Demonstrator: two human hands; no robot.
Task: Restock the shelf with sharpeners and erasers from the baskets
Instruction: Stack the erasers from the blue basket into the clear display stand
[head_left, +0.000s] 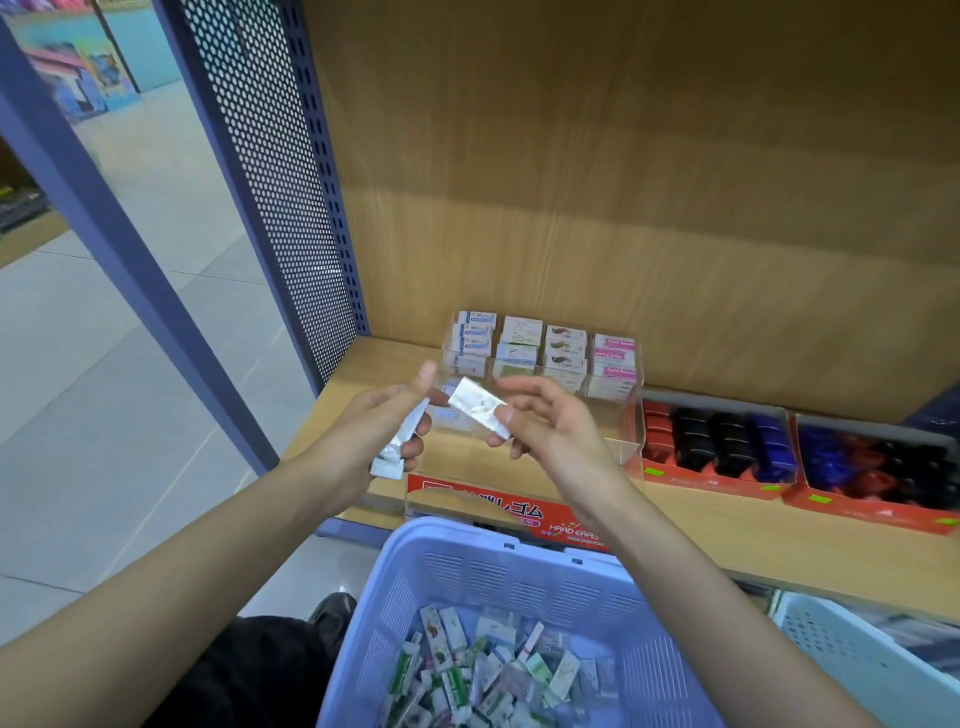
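Pinched a white eraser at frame centre in the right hand, thumb against curled fingers, in front of the clear display box on the wooden shelf. Gripped a few more erasers in the left hand, thumb raised. Kept a lilac basket of loose erasers at the bottom, red trays of sharpeners at right, tiled floor at left. Could not read the blurred wrappers.

A wood-grain back panel rises behind the wooden shelf, brighter across its lower half. On the left stand a blue perforated side panel and a slanting blue post. Pale floor tiles run toward a far colourful display.
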